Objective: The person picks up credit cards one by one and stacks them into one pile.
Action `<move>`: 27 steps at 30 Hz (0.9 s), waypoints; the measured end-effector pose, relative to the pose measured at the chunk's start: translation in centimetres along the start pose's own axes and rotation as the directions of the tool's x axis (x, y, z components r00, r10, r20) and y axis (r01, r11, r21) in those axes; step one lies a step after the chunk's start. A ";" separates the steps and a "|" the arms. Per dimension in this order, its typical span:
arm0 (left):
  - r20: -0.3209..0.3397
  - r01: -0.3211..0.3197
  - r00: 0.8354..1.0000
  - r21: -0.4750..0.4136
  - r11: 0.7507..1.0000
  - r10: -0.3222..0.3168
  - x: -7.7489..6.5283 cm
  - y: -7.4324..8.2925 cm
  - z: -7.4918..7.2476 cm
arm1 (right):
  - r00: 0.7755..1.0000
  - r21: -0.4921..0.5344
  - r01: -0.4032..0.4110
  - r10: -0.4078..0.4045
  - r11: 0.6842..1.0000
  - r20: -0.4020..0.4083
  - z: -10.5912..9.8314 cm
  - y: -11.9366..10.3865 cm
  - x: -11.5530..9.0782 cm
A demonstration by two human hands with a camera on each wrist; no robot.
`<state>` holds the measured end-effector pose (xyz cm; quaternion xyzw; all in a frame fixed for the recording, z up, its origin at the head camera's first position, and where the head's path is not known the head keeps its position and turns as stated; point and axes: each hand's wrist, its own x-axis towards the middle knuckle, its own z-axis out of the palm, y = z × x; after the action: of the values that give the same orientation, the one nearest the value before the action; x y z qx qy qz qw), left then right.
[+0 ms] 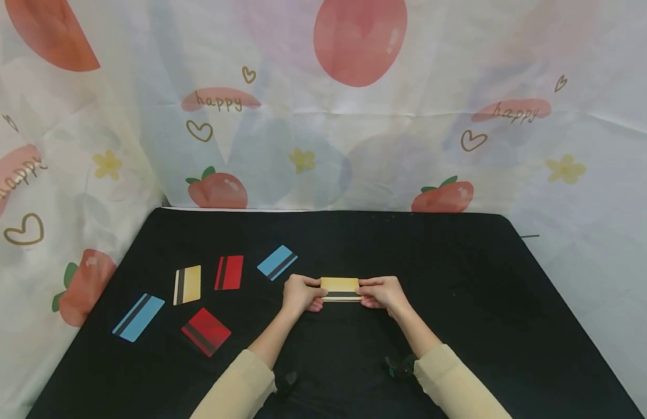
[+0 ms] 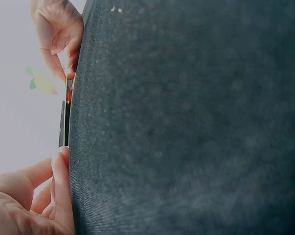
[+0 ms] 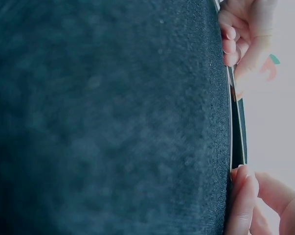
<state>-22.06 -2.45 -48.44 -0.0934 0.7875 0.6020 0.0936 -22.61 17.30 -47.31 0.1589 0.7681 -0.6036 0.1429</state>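
In the head view a yellow card (image 1: 340,284) with a dark stripe is near the middle of the black table. My left hand (image 1: 302,294) pinches its left end and my right hand (image 1: 384,295) its right end, thumbs on top. A second pale edge shows just below the card's near side. Edge-on in the right wrist view, the held card (image 3: 241,132) stands slightly apart from another thin card edge (image 3: 231,122) lying at the cloth. The left wrist view also shows the thin card edges (image 2: 65,125) between both hands. The lower card's face is hidden.
Left of my hands lie a blue card (image 1: 277,263), a red card (image 1: 229,272), a yellow card (image 1: 187,285), another red card (image 1: 206,332) and another blue card (image 1: 138,318), spread apart. Black cloth covers the table (image 1: 459,302). A printed curtain (image 1: 354,145) hangs behind.
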 end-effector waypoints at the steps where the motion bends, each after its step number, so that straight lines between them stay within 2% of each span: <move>1: -0.002 0.000 1.000 0.003 1.000 0.000 0.0 0.0 0.0 | 1.000 0.001 0.001 -0.001 1.000 -0.003 0.0 0.0 0.0; 17: -0.030 -0.020 0.999 0.020 1.000 0.020 -0.1 -0.1 0.1 | 1.000 -0.044 0.023 -0.023 0.999 -0.017 0.0 -0.3 -0.5; 27: -0.042 -0.011 0.999 0.016 1.000 0.012 -0.1 -0.3 0.1 | 1.000 -0.019 -0.003 0.002 1.000 -0.016 -0.1 0.2 -0.1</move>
<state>-21.93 -2.45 -48.70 -0.1009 0.7945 0.5942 0.0741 -22.45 17.41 -47.46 0.1634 0.7747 -0.5949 0.1387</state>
